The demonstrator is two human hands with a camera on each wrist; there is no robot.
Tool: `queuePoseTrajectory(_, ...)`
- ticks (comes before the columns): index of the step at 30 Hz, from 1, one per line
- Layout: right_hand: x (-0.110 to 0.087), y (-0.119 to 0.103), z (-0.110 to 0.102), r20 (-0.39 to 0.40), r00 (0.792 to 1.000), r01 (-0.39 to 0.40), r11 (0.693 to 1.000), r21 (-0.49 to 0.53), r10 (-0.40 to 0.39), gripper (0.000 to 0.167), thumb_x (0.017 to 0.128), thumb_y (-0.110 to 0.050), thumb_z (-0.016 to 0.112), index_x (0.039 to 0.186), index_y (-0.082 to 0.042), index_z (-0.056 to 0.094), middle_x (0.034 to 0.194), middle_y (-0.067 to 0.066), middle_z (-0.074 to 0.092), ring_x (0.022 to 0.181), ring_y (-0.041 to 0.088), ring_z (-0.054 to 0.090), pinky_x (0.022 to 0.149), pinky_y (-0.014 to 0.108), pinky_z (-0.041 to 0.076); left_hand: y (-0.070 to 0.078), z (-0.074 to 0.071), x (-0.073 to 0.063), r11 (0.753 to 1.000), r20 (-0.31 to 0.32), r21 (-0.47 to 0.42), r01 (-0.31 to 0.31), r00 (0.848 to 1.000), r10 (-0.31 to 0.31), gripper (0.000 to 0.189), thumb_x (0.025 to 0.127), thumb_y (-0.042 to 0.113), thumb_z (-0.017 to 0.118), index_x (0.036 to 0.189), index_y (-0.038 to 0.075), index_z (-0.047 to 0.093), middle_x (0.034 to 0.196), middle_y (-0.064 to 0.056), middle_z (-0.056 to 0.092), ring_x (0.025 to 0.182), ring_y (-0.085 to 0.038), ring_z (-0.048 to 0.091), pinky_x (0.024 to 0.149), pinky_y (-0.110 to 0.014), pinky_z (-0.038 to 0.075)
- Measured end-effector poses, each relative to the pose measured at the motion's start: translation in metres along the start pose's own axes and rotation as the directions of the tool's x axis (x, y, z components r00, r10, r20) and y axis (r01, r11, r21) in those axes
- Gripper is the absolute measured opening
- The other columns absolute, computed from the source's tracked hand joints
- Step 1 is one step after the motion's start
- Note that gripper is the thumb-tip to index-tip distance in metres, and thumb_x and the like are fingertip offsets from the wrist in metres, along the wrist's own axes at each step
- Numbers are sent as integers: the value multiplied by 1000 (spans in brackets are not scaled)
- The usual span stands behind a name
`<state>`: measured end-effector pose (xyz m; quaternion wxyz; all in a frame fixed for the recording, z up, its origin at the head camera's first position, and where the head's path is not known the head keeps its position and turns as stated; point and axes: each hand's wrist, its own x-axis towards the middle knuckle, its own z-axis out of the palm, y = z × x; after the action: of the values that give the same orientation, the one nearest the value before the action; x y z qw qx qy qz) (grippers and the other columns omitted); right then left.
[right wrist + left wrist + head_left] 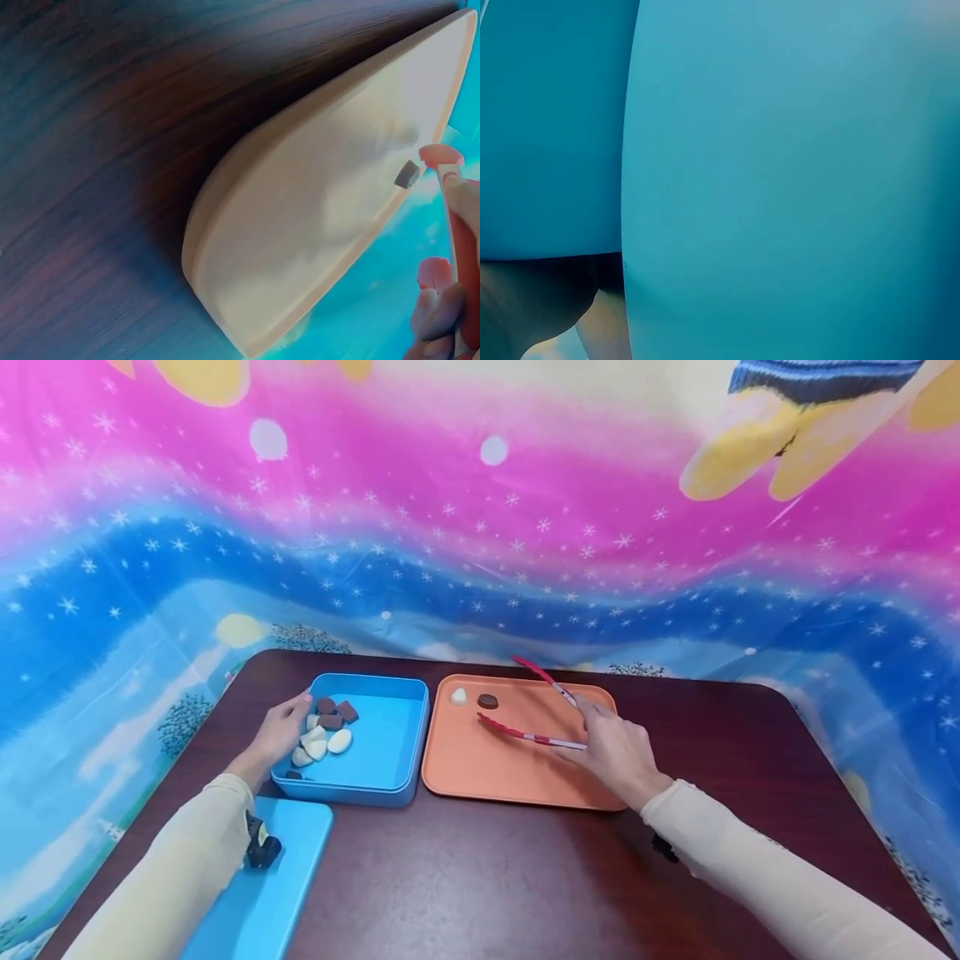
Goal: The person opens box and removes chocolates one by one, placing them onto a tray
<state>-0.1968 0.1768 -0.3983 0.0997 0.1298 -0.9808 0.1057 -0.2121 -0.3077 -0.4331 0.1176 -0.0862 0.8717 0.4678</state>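
A patterned backdrop point(450, 556) of pink, blue and white snowflakes fills the upper part of the frame and runs down both sides of the dark wood-grain table point(450, 877) in front of you. Just left of centre stands the blue box point(386, 727), open at the top. A flat blue panel point(300, 852) lies at the lower left, and the orange tray point(510, 768) is right of the box.

Your left hand point(276, 733) touches the box's left side; you cannot tell from here how its fingers lie beyond the rim. Your right hand point(618, 752) has its fingers clamped on the red-tipped tongs point(542, 740), whose arms are spread over the tray with nothing between them.

Judging by how things lie, you look well along: several brown pieces point(331, 722) and pale pieces point(316, 749) sit bunched along the left of the box. Only two remain visible on the tray, a white piece point(459, 696) and a dark round piece point(487, 701), both near its upper left corner. The lower tong tip is just beside the dark one.

You can read no brand, label or writing on any of these.
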Motion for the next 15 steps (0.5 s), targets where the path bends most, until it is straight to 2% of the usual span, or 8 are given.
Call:
queuePoseTrajectory(7,-3,-9,-2,43,999,-36,997,75,33,88,77,-61,80,145,-14,51,82,3,60,52,14,47,42,27,39,-2,0,0,1000,5,-5,4,1000,-4,71,107,58,16,163,17,2,171,-17,2,156,-47,2,123,-70,12)
queuePoseTrajectory(12,-9,-18,-1,61,998,-42,990,137,34,87,79,-62,79,147,-16,50,95,7,66,66,15,53,49,30,48,-2,-1,-1,1000,8,-10,14,1000,-13,70,107,59,15,163,18,2,171,-18,2,156,-48,1,122,-71,12)
queuePoseTrajectory(15,-13,-22,-1,57,998,-47,983,175,38,87,78,-60,80,145,-13,53,110,10,70,78,17,57,58,34,56,-1,0,0,1000,4,-9,8,1000,-8,69,107,58,15,163,18,3,170,-18,2,156,-48,1,122,-71,12)
